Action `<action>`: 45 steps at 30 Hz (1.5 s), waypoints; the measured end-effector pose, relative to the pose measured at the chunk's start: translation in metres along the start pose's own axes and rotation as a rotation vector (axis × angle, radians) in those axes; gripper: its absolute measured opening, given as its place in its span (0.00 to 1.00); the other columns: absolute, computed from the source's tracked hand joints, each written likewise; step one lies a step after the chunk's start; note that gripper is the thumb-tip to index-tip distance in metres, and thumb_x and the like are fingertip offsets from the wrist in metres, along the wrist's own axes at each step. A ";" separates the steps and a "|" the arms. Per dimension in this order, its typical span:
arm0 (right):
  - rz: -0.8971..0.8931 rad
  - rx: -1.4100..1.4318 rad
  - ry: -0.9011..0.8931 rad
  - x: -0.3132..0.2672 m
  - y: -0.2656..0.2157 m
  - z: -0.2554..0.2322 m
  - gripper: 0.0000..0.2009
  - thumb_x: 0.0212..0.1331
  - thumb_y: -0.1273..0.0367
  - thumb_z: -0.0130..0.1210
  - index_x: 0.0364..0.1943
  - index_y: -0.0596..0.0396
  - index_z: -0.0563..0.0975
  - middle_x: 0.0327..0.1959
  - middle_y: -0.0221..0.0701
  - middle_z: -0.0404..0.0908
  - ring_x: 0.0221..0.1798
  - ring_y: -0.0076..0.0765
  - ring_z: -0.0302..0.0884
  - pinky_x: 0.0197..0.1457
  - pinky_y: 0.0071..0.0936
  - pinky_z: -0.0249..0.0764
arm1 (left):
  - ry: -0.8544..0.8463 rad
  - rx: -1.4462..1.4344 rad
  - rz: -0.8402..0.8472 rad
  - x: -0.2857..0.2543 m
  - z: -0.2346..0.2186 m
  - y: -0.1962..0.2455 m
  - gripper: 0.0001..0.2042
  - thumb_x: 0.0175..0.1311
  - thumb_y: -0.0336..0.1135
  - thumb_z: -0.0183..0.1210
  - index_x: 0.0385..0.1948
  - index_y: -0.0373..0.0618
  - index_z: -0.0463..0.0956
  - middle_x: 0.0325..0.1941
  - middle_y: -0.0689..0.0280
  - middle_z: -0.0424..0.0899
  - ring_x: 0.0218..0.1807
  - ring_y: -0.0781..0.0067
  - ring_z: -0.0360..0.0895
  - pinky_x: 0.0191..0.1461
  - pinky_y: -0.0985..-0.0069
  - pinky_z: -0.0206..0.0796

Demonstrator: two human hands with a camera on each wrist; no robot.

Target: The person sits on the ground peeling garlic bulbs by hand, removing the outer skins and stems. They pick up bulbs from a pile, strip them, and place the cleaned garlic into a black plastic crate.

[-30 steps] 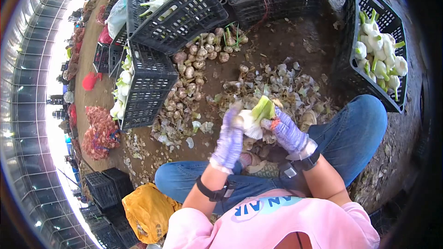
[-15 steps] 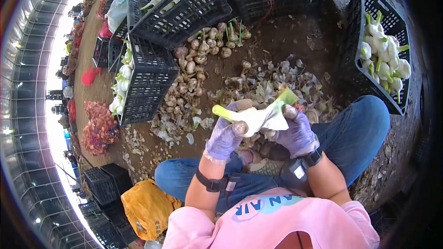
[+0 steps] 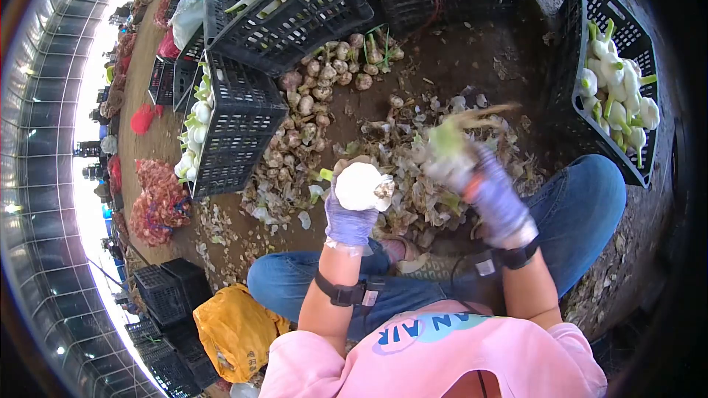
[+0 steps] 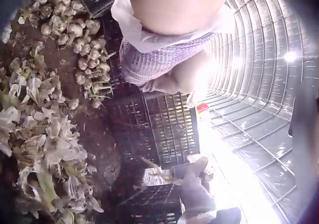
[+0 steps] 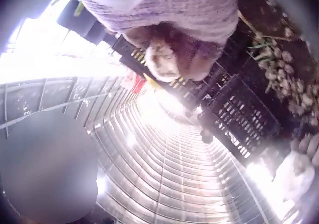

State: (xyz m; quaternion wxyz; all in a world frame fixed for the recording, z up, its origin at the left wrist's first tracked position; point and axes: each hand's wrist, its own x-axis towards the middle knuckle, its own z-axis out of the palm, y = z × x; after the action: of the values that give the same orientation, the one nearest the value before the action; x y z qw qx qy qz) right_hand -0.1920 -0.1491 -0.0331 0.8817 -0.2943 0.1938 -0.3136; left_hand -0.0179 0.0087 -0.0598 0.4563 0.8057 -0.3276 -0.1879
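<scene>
A white garlic bulb (image 3: pixel 357 186), root end facing right, is gripped by my left hand (image 3: pixel 349 222), with a bit of green stem showing to its left. My right hand (image 3: pixel 495 195), blurred and to the right of the bulb, holds a torn green and pale leaf (image 3: pixel 446 141) with dry strands trailing from it. In the left wrist view the left hand's glove (image 4: pixel 159 64) hides the bulb, and the right hand (image 4: pixel 195 191) is low. The right wrist view has the right hand (image 5: pixel 179 34) at the top and the bulb (image 5: pixel 295 175) at lower right.
Black crates of white garlic stand at right (image 3: pixel 564 66) and left (image 3: pixel 240 125). Unpeeled bulbs (image 3: pixel 322 82) lie between the left crates and a heap of skins (image 3: pixel 413 206). A yellow bag (image 3: pixel 234 335) lies at lower left.
The hands have moved apart; the right has gone right with the leaf. The bulb has turned in the left hand, from stem pointing left to root end showing.
</scene>
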 end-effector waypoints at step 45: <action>0.354 -0.333 0.271 0.039 0.077 -0.027 0.19 0.58 0.64 0.54 0.50 0.62 0.70 0.43 0.29 0.75 0.47 0.23 0.69 0.50 0.23 0.66 | -0.315 0.161 -0.360 0.176 0.106 -0.101 0.26 0.47 0.33 0.63 0.50 0.40 0.65 0.54 0.55 0.71 0.51 0.56 0.73 0.56 0.67 0.66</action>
State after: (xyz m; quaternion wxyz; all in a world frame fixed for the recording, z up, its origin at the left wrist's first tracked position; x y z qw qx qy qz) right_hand -0.1441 -0.1376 -0.1088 0.8283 -0.3523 0.4072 -0.1549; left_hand 0.0804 -0.1420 -0.2017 0.2933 0.8454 -0.2599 -0.3628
